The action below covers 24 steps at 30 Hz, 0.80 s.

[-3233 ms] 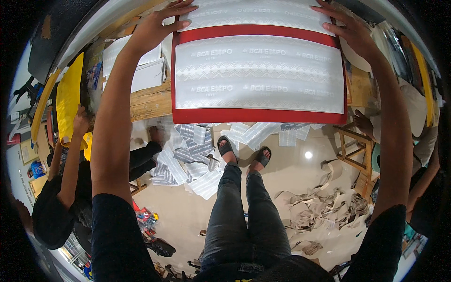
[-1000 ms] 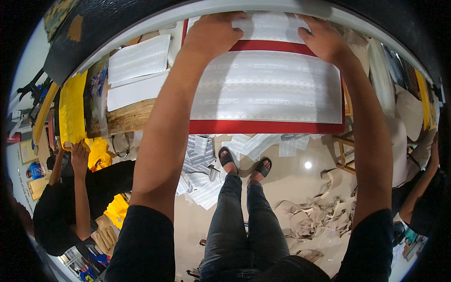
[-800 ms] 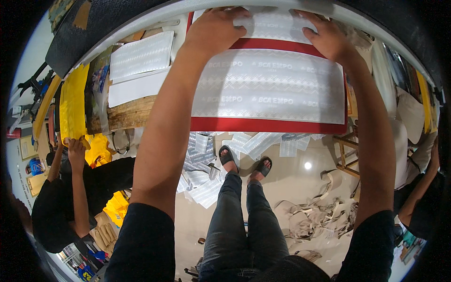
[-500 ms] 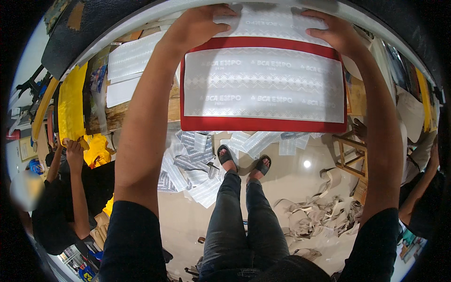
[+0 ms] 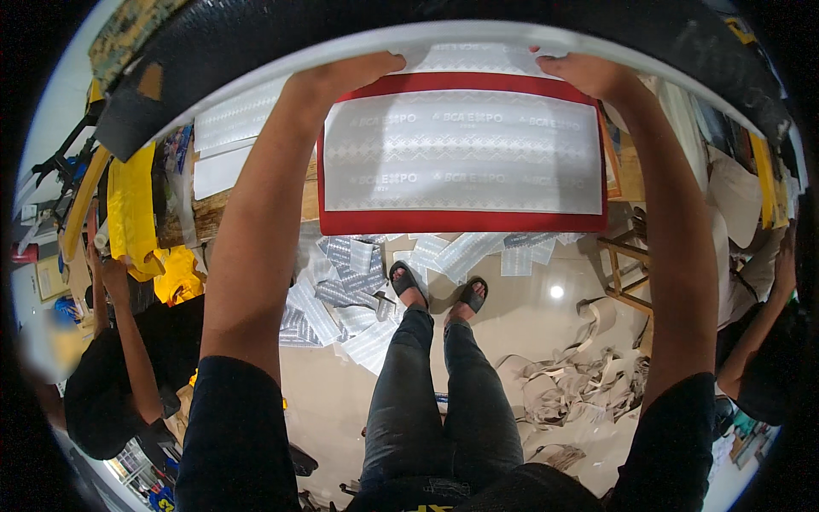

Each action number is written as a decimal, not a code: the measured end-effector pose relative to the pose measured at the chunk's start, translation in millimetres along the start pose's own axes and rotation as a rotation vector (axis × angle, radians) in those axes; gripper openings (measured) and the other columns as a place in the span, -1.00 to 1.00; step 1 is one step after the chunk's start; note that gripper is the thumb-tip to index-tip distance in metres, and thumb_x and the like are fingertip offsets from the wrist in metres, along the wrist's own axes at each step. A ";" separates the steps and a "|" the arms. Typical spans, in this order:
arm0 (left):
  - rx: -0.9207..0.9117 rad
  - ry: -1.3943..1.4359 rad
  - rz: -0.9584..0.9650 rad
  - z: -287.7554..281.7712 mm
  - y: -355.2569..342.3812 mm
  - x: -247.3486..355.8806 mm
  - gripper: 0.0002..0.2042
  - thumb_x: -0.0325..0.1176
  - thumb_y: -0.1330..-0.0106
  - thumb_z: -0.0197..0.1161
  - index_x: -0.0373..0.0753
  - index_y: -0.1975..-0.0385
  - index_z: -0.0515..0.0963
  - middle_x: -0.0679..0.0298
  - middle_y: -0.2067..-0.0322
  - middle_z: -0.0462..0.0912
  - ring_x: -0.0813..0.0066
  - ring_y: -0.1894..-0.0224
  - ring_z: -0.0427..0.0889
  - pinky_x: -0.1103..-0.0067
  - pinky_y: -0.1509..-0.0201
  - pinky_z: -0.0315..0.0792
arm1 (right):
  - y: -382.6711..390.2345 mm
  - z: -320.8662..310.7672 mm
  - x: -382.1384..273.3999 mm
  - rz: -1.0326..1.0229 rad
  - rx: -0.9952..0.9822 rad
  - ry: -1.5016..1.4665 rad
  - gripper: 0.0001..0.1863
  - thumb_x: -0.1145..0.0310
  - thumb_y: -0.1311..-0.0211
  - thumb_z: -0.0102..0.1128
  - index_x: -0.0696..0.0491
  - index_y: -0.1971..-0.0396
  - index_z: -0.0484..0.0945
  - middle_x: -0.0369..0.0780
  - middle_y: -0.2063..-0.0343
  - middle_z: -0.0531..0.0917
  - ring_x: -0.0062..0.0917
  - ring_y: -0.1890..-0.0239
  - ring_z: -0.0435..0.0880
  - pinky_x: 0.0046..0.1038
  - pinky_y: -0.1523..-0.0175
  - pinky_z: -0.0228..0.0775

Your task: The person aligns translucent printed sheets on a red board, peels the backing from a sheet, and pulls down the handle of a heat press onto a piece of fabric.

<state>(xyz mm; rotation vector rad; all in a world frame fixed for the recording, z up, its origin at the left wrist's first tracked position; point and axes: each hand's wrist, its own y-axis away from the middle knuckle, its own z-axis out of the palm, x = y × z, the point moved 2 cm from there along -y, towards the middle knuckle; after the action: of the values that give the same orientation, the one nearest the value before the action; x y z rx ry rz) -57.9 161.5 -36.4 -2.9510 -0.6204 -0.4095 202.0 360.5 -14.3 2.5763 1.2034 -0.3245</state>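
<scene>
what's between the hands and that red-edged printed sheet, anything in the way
Nothing visible. The left hand and the right hand both rest directly on the far edge of the red-bordered sheet, with no object between them and it.

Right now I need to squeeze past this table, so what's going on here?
A standing person has both arms stretched forward, the left hand and right hand gripping the far corners of a grey patterned sheet lying on a red-edged board. Cut grey sheets and paper strips litter the floor around their sandalled feet. Another person in black works at the left.
</scene>
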 end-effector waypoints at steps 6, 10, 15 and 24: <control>0.465 -0.020 0.216 2.1 15.8 -8.1 -0.64 -0.11 -0.33 0.21 -0.09 -0.05 0.65 0.01 -0.02 0.70 0.09 -0.02 0.70 0.25 -0.18 0.57 | -4.9 30.5 -5.9 -0.030 0.228 0.168 -0.42 -0.13 -0.38 0.17 -0.07 -0.24 0.59 -0.06 -0.28 0.57 -0.15 -0.36 0.48 -0.13 -0.51 0.18; 0.684 -0.049 0.434 12.0 -7.3 6.2 -0.65 -0.13 -0.34 0.19 -0.13 -0.01 0.66 0.00 -0.05 0.68 0.06 -0.08 0.67 0.23 -0.20 0.55 | 28.2 32.3 -4.3 0.031 0.467 0.011 -0.59 0.11 -0.35 0.22 0.05 -0.07 0.65 -0.03 -0.09 0.67 -0.20 -0.21 0.60 -0.15 -0.39 0.31; 0.513 0.301 0.073 -43.9 156.7 40.4 -0.68 -0.61 -0.16 0.19 -0.36 0.05 0.61 -0.18 -0.13 0.54 -0.27 -0.21 0.48 0.08 -0.31 0.38 | 213.9 21.2 -39.1 0.001 0.681 -0.775 -0.88 0.57 -0.29 0.12 0.20 0.24 0.63 -0.16 0.21 0.70 -0.43 0.12 0.66 -0.42 -0.07 0.44; -0.217 0.539 -0.657 107.6 586.7 -1.3 -0.74 -0.31 -0.42 0.18 -0.33 0.01 0.56 -0.17 0.08 0.56 -0.21 -0.07 0.53 0.15 -0.19 0.43 | 404.0 32.0 -37.4 0.380 0.381 -0.819 -0.83 0.51 -0.36 0.21 0.14 0.10 0.65 -0.20 0.22 0.74 -0.53 0.27 0.72 -0.48 0.07 0.52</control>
<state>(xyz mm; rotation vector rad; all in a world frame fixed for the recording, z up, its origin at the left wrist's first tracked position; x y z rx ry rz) 206.0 -358.1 -163.8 -2.5340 -1.5071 -1.3325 488.4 74.7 30.1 2.4320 0.3735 -1.4423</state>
